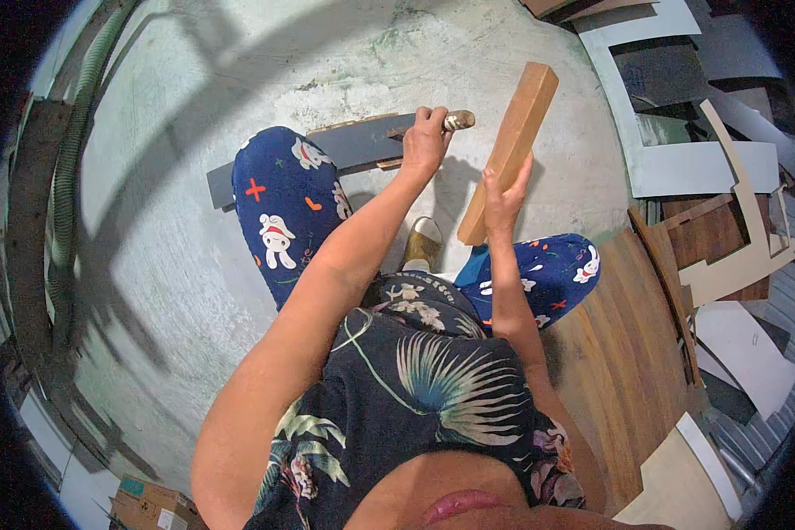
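My left hand (pixel 426 141) is closed at the right end of a long flat grey board (pixel 362 146) low over the floor. From its fingers sticks a short, rounded, handle-like piece (pixel 458 121), brown with pale patches; the rest of it is hidden in the hand. Whether this piece joins the board I cannot tell. Strips of brown wood show along the board's edges. My right hand (pixel 506 199) grips a squared wooden block (pixel 519 124) near its lower part. The block slants up and away to the right, its lower end near my right knee.
My knees in blue printed trousers (pixel 283 194) are spread, with a shoe (pixel 425 243) between them. Cut sheets and board offcuts (pixel 707 168) pile up at the right. A wood-grain panel (pixel 636 353) lies beside me. At the left runs a ribbed hose (pixel 66 194); a cardboard box (pixel 150 505) stands lower left.
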{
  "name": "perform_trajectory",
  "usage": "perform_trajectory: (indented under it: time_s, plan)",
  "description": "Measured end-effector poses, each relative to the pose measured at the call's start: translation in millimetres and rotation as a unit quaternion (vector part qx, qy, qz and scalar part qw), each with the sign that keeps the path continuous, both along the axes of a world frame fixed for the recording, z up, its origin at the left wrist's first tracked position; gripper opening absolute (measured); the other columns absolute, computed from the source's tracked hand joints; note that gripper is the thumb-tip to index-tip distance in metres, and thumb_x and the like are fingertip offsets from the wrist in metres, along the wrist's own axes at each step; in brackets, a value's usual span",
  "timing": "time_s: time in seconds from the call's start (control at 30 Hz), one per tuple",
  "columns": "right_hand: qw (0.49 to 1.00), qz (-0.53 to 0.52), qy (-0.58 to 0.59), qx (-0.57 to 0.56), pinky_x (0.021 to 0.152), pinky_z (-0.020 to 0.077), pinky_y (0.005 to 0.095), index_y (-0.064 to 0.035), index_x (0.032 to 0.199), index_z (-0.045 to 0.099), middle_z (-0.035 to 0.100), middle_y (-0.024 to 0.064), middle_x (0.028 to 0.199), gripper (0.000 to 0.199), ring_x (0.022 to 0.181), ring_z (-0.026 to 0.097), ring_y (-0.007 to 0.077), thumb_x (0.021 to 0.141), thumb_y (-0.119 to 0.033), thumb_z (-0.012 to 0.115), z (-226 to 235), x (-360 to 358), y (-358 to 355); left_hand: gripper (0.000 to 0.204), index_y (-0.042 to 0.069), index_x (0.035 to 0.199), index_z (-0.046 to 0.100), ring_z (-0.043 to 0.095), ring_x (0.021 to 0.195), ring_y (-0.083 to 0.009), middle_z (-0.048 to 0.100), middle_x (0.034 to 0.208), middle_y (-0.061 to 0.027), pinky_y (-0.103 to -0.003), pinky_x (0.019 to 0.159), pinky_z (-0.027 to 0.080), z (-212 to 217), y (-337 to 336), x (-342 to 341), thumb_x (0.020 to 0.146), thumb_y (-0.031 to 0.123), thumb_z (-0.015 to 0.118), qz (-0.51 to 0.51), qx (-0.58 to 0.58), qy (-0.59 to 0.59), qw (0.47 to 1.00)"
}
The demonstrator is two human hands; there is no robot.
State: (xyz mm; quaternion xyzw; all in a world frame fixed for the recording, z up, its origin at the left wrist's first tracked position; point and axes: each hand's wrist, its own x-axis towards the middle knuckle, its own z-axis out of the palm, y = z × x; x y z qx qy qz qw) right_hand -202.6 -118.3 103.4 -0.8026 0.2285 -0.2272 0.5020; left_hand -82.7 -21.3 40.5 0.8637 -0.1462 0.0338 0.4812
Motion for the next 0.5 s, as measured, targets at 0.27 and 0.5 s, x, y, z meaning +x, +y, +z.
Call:
perform_trajectory:
  time_s: [0.27, 0.5]
  plan:
    - [0.972, -0.001, 0.175, 0.155, 0.084, 0.0475, 0.0348, 0.0009, 0.138, 0.034, 0.058, 0.0175, 0.116, 0.072, 0.100, 0.058, 0.0239, 0.078, -0.019, 0.068, -72, -9, -24, 0.038, 0.012, 0.110, 0.055, 0.060, 0.092, -0.0380, 0.055, 0.104, -0.0153, -0.046, 0.076, 0.049, 5, 13, 32, 0.075, 0.011, 0.068, 0.092, -0.021, -0.007, 0.996]
    - [0.940, 0.090, 0.290, 0.155, 0.086, 0.0470, 0.0375, -0.0013, 0.136, 0.037, 0.060, 0.0193, 0.113, 0.074, 0.102, 0.059, 0.0291, 0.075, -0.024, 0.070, -63, 3, -39, 0.036, 0.007, 0.110, 0.055, 0.058, 0.091, -0.0357, 0.057, 0.103, -0.0153, -0.044, 0.079, 0.046, 6, 60, 71, 0.076, 0.011, 0.067, 0.233, 0.026, -0.045, 0.971]
